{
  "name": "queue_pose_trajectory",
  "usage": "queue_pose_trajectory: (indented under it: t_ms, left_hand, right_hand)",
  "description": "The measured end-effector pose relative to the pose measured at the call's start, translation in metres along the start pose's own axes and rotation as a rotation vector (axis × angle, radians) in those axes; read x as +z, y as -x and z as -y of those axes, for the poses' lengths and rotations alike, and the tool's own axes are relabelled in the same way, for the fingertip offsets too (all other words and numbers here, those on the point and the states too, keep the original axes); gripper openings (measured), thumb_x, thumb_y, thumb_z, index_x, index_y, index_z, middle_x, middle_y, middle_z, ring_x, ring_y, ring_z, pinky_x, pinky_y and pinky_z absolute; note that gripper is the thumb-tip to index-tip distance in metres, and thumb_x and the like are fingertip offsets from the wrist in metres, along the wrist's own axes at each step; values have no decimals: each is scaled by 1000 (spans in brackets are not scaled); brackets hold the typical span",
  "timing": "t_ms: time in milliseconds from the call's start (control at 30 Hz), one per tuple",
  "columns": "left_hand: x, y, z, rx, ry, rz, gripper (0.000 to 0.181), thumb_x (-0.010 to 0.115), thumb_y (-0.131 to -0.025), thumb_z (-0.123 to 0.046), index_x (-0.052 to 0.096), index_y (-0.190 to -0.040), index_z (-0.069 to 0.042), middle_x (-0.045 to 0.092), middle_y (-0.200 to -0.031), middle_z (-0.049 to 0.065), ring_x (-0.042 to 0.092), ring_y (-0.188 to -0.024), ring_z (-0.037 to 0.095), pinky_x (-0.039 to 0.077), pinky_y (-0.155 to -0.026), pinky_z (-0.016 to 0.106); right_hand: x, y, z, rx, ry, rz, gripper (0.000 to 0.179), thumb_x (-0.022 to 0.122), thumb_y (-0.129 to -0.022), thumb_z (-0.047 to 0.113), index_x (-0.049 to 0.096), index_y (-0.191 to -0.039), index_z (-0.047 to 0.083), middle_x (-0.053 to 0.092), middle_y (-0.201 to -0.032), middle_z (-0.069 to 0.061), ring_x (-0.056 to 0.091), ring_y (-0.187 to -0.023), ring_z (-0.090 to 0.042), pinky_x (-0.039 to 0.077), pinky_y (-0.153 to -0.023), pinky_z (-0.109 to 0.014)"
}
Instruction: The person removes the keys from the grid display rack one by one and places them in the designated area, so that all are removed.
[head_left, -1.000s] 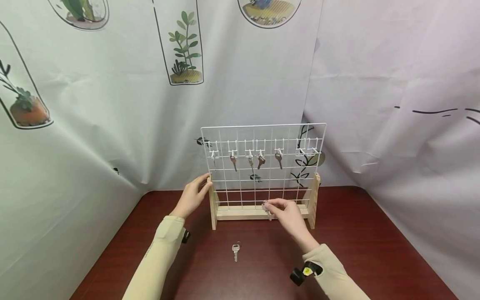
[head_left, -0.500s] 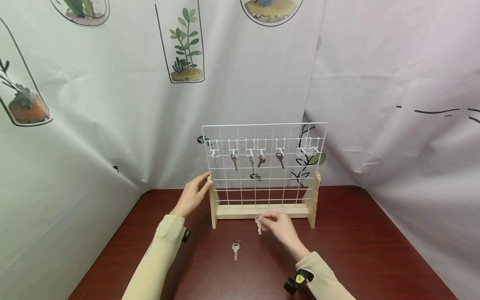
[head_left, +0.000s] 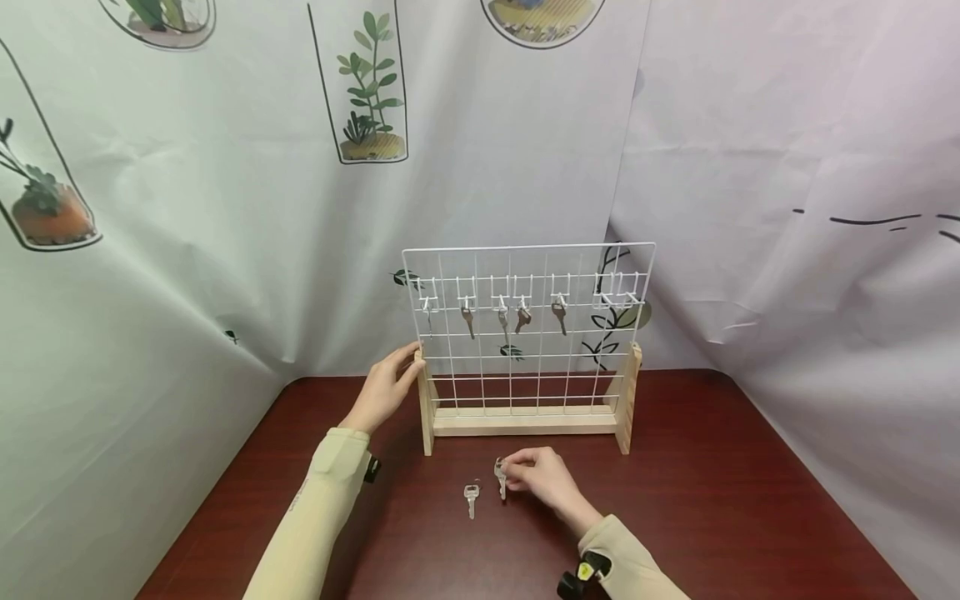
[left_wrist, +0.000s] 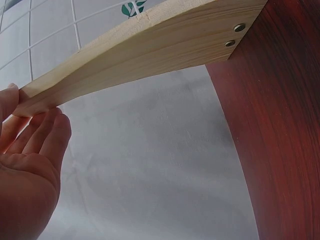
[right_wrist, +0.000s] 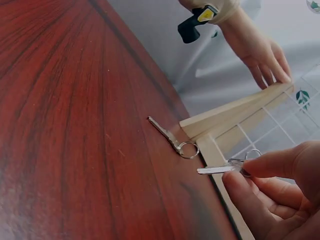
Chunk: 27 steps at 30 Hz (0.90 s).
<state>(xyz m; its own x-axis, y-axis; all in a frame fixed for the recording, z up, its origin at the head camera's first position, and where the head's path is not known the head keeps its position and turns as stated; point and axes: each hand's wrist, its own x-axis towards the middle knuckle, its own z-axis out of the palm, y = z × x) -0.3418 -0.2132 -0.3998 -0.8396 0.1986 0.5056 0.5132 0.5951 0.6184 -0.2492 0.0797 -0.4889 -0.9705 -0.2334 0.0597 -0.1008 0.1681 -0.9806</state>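
Observation:
My right hand (head_left: pixel 546 482) pinches a silver key (right_wrist: pixel 220 170) between thumb and forefinger, by its head near the ring. The key points down, just above the tabletop in front of the rack. Beside it on the table lies another key (head_left: pixel 471 498) with a ring, apart from the hand. My left hand (head_left: pixel 384 388) grips the top of the rack's left wooden post (left_wrist: pixel 125 60), thumb on one side and fingers on the other. Several keys (head_left: pixel 558 315) hang from white hooks (head_left: pixel 522 302) across the wire grid (head_left: pixel 538 367). Two hooks (head_left: pixel 628 298) at the right end bear no key.
The rack's wooden crossbar (head_left: pixel 525 423) and right post (head_left: pixel 628 400) stand on the dark red table (head_left: pixel 712 500). A white cloth with printed plants (head_left: pixel 517 183) hangs close behind and at both sides.
My right hand, with the key pinched in it, has moved down and left from the rack's crossbar toward the key on the table. The left hand has stayed on the post.

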Motion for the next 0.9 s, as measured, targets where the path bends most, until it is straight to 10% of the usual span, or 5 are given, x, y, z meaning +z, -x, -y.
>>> queue_pose_trajectory:
  t_ms: [900]
  left_hand:
    - [0, 1, 0, 7, 18, 2, 46, 62, -103, -21, 54, -145, -3, 58, -139, 19, 60, -123, 34, 53, -101, 48]
  right_hand:
    - [14, 0, -8, 19, 109, 63, 5, 72, -86, -4, 73, -90, -8, 73, -75, -13, 67, -60, -12, 61, -57, -27]
